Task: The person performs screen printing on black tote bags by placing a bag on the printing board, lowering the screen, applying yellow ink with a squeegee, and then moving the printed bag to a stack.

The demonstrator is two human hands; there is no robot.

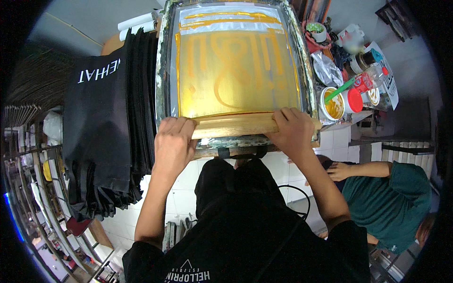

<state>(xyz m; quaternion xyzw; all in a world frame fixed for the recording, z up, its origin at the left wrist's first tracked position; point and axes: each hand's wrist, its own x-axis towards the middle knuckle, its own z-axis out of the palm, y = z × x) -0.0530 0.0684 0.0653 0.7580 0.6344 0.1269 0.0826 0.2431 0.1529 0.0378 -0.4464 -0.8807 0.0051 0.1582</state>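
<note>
Head view: a wooden squeegee (236, 126) lies crosswise at the near end of a rectangular screen frame (162, 70), its long axis running left to right, roughly square to the frame's sides. The left hand (175, 136) and right hand (293, 128) grip it toward its two ends, fingers curled over the top and drawn together; both are on it, so neither is nearer. A short stub of wood shows beyond the right hand. Ahead of the bar, the yellow-coated mesh (240, 89) stretches to thick orange streaks (264, 19) by the far edge. Raised sides bound that lane, and the near edge lies just behind the bar, leaving scant room that way. Close outside the left side hangs a pile of black bags (101, 113); outside the right, an ink tub (323, 108) holding a green stick (340, 90) stands beside a red-lidded container (353, 100). Whether the blade touches the mesh, I cannot tell.
</note>
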